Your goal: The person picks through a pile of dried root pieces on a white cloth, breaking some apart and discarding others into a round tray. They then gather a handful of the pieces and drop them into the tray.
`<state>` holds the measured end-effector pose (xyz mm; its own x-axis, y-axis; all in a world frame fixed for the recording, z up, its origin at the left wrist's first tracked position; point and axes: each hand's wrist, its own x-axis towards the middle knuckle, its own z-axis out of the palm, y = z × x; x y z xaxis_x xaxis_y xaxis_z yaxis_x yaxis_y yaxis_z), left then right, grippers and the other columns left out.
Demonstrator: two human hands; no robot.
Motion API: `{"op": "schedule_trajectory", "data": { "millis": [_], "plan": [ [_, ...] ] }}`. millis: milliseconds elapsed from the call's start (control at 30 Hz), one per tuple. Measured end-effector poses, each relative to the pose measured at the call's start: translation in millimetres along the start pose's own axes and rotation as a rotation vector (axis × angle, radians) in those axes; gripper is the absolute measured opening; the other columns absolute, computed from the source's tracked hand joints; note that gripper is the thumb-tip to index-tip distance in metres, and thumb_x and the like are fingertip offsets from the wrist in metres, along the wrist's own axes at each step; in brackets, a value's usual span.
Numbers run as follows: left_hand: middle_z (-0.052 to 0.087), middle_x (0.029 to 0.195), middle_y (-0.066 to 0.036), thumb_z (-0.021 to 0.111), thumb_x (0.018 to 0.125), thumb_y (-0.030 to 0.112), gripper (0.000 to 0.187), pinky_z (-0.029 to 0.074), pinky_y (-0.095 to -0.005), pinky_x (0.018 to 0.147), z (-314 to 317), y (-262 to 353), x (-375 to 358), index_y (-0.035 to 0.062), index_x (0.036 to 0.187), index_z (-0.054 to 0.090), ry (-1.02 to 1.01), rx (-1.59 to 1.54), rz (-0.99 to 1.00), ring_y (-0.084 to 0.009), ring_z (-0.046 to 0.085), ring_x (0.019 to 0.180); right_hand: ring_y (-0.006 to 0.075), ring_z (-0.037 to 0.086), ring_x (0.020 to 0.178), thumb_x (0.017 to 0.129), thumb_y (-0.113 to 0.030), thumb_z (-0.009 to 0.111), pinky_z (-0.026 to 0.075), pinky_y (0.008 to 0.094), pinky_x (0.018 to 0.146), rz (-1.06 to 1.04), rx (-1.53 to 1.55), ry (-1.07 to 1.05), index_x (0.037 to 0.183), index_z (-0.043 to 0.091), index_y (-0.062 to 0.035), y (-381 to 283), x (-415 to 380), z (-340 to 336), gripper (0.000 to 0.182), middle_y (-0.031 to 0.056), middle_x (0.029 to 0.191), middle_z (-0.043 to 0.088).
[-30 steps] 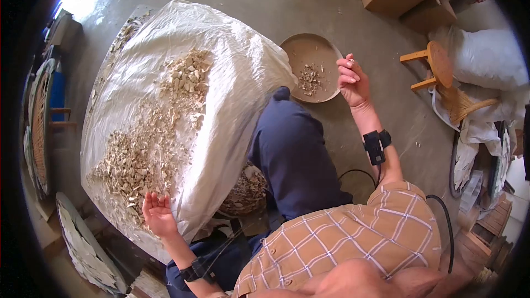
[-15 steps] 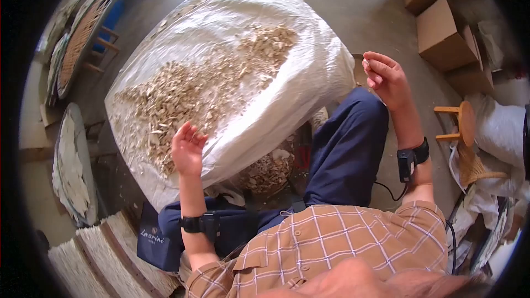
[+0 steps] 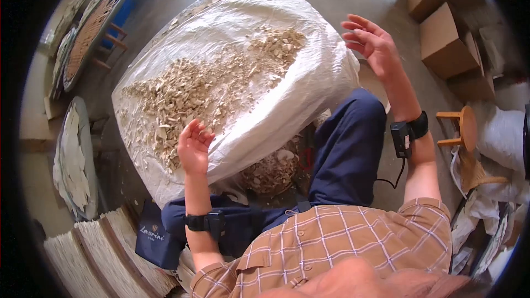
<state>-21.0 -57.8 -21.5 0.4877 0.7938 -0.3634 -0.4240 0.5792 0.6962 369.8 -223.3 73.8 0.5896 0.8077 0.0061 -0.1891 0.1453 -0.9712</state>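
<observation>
Over the near edge of a white plastic sheet (image 3: pixel 306 85), my left hand (image 3: pixel 194 153) is raised palm up. Its fingers are loosely curled and apart, with nothing seen in them. Pale, dry flakes and chips (image 3: pixel 179 91) lie spread across the sheet just beyond it. To the right, my right hand (image 3: pixel 380 49) hovers beside the sheet's right corner. Its fingers are spread and I see nothing held. Below the sheet's near edge, between my legs, a container of similar chips (image 3: pixel 270 174) is partly hidden.
Cardboard boxes (image 3: pixel 450 41) stand at the right, with a small wooden stool (image 3: pixel 468 127) nearer me. Round trays (image 3: pixel 77 160) lean along the left. Stacked pale sheets (image 3: pixel 105 254) and a dark blue bag (image 3: pixel 154 237) sit at lower left.
My right hand has moved up and a little left, and its pinched fingers have opened; a tiny pale bit at its fingertips is no longer seen. The left hand stays near the sheet's edge.
</observation>
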Motion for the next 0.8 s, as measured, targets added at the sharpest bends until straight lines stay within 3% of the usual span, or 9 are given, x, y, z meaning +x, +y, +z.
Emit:
{"op": "schedule_trajectory", "data": {
  "millis": [133,267,333,400,500,600,667,733,800],
  "plan": [
    [0.056,0.085,-0.007,0.044,0.082,0.025,0.031,0.045,-0.0383,0.074,-18.0,-2.0,8.4,0.0025,0.101,0.053,0.002,0.034,-0.002,-0.0204,0.054,0.073,0.0153,0.058,0.073,0.080,-0.005,0.048,0.050,0.0273,0.068,0.021,0.110,0.353,0.102,0.051,-0.0001,38.1,-12.6,-100.4,0.022,0.0086,0.089,0.058],
    [0.059,0.086,-0.006,0.045,0.082,0.026,0.030,0.046,-0.0369,0.074,-24.4,-2.8,11.0,0.0040,0.100,0.055,0.021,0.091,-0.009,-0.0196,0.055,0.073,0.0119,0.058,0.067,0.077,-0.003,0.048,0.047,0.0244,0.059,0.135,-0.026,0.502,0.094,0.056,-0.0031,148.9,-55.6,-211.6,0.018,0.0043,0.077,0.059],
    [0.059,0.086,-0.006,0.045,0.082,0.026,0.029,0.047,-0.0365,0.074,-29.0,-4.6,11.5,0.0043,0.099,0.055,0.002,0.133,-0.017,-0.0195,0.056,0.073,0.0120,0.058,0.067,0.075,-0.005,0.050,0.045,0.0268,0.057,0.394,-0.319,0.541,0.088,0.060,-0.0062,217.5,-81.9,-252.2,0.016,0.0038,0.074,0.060],
    [0.060,0.085,-0.006,0.045,0.082,0.026,0.029,0.047,-0.0357,0.072,-26.3,-7.3,7.2,0.0047,0.098,0.055,0.132,0.174,-0.016,-0.0195,0.056,0.071,0.0195,0.059,0.071,0.073,-0.009,0.048,0.046,0.0331,0.061,0.310,-0.773,0.580,0.085,0.061,-0.0082,289.7,-111.2,-273.7,0.018,0.0078,0.075,0.061],
    [0.059,0.084,-0.006,0.046,0.082,0.027,0.027,0.047,-0.0350,0.071,-18.8,-7.5,2.0,0.0049,0.096,0.055,0.170,0.217,-0.044,-0.0196,0.056,0.069,0.0284,0.058,0.077,0.072,-0.012,0.045,0.044,0.0378,0.070,0.473,-1.080,0.482,0.085,0.062,-0.0099,299.7,-136.5,-251.1,0.022,0.0121,0.080,0.061],
    [0.059,0.084,-0.006,0.046,0.082,0.027,0.027,0.047,-0.0341,0.071,-10.2,-7.7,3.7,0.0052,0.096,0.055,0.196,0.249,-0.064,-0.0191,0.055,0.070,0.0324,0.056,0.081,0.071,-0.014,0.044,0.042,0.0381,0.075,0.372,-1.230,0.396,0.083,0.063,-0.0102,313.7,-145.3,-236.7,0.023,0.0144,0.082,0.060],
    [0.059,0.084,-0.006,0.046,0.082,0.027,0.027,0.047,-0.0337,0.071,-6.2,-8.4,4.1,0.0055,0.096,0.055,0.215,0.239,-0.045,-0.0187,0.055,0.069,0.0305,0.056,0.084,0.072,-0.015,0.045,0.042,0.0381,0.077,0.427,-1.278,0.298,0.082,0.063,-0.0105,314.7,-138.1,-236.8,0.021,0.0142,0.087,0.060],
    [0.059,0.084,-0.006,0.047,0.082,0.027,0.027,0.046,-0.0338,0.071,-1.9,-9.1,4.6,0.0055,0.096,0.055,0.209,0.237,-0.054,-0.0186,0.055,0.069,0.0290,0.055,0.087,0.073,-0.014,0.044,0.043,0.0384,0.077,0.717,-1.453,0.146,0.083,0.063,-0.0105,308.4,-125.4,-235.4,0.022,0.0139,0.094,0.058],
    [0.059,0.084,-0.006,0.047,0.082,0.027,0.027,0.046,-0.0339,0.072,2.5,-12.2,5.1,0.0055,0.096,0.054,0.205,0.229,-0.058,-0.0185,0.055,0.069,0.0285,0.055,0.088,0.074,-0.014,0.043,0.043,0.0386,0.077,0.777,-1.491,0.143,0.084,0.063,-0.0113,300.0,-112.2,-238.3,0.023,0.0137,0.095,0.058]
  ]
}}
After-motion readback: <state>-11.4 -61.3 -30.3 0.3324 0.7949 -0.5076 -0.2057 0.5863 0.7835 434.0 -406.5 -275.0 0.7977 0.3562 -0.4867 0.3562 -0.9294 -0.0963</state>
